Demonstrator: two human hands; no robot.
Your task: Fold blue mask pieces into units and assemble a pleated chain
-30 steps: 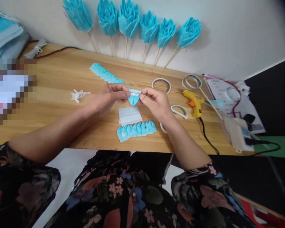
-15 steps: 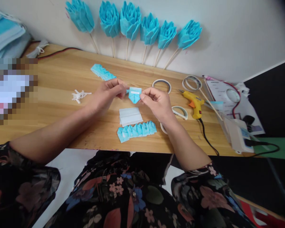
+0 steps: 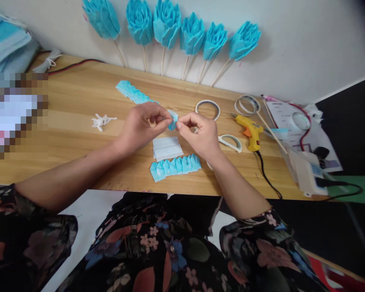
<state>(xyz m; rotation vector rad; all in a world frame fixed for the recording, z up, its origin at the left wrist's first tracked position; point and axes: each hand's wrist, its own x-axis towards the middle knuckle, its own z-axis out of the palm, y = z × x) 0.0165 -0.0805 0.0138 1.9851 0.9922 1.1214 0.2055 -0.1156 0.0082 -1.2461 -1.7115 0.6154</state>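
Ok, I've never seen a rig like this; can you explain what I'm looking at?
There's no machine: these are a person's bare hands, seen by one head-worn camera looking forward and down. The right hand pinches a small blue piece; the left hand has its fingertips at it, grip unclear. On the table lie white sheets, two blue strips, white scraps, tape rolls and a glue gun. Behind, six blue flowers on sticks lean by the wall.
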